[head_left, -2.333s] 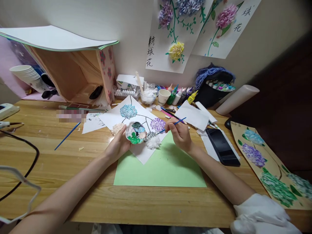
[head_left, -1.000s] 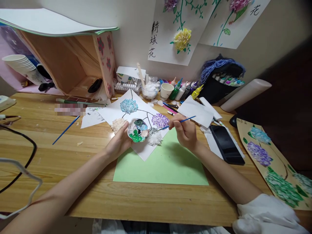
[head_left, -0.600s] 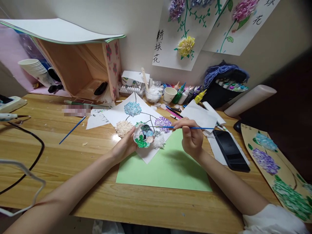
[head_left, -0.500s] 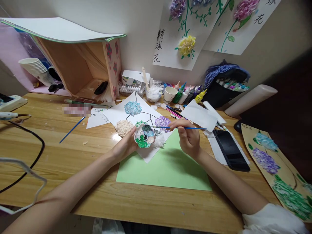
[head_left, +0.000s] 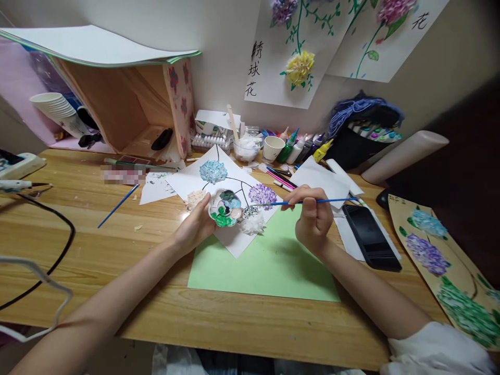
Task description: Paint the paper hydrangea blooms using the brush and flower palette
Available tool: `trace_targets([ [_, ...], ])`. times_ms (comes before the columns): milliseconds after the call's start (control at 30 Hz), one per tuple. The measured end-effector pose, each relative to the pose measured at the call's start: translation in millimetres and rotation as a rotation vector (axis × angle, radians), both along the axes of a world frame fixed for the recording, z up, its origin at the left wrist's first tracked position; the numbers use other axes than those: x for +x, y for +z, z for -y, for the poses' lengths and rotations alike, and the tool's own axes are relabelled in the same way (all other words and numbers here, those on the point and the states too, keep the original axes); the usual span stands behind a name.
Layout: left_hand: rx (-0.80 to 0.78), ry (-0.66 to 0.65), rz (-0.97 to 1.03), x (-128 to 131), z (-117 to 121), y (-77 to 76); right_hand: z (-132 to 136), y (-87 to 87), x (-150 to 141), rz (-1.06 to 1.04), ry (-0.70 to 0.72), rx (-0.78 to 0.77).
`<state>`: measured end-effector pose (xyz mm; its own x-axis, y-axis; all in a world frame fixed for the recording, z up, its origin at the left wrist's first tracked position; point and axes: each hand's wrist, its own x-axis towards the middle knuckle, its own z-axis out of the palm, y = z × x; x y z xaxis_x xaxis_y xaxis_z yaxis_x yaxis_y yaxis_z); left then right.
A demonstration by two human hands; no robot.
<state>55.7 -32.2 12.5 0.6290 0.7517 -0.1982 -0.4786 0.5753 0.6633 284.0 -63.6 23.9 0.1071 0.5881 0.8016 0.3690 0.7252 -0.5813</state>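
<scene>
My left hand [head_left: 197, 223] grips the edge of a small scalloped paint palette [head_left: 225, 208] smeared with green, black, blue and pale paint. In my right hand [head_left: 312, 216] is a thin blue paintbrush [head_left: 332, 200], its tip pointing left over the paper, near the purple flower. Beneath them lies a white sheet [head_left: 235, 249] with drawn dark stems and raised flowers: a blue one [head_left: 213, 171], a purple one [head_left: 263, 195], a white one [head_left: 253, 223] and a beige one [head_left: 195, 200], partly hidden by my left hand. A green sheet [head_left: 265, 276] lies under it.
Paint bottles [head_left: 291, 148], a paper cup [head_left: 273, 149] and a tub of white scraps [head_left: 247, 147] line the wall. A phone [head_left: 371, 237] lies to the right, beside a flower picture [head_left: 427, 252]. Another brush [head_left: 117, 207] and a black cable [head_left: 64, 245] are on the left.
The palette has shifted a little left and up with my left hand. My right hand has drawn the brush to the right, away from the palette, so its tip now sits over the paper.
</scene>
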Motion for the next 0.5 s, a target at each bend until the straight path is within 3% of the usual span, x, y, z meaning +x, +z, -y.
trace_targets([
  [200,0.001,0.088,-0.016,-2.2,-2.8,7.1,-3.0,-7.3,4.1,0.187,-0.029,-0.125],
  [500,0.006,0.09,-0.075,-0.6,-0.4,10.3,-3.1,-8.6,0.4,0.282,0.012,-0.124],
])
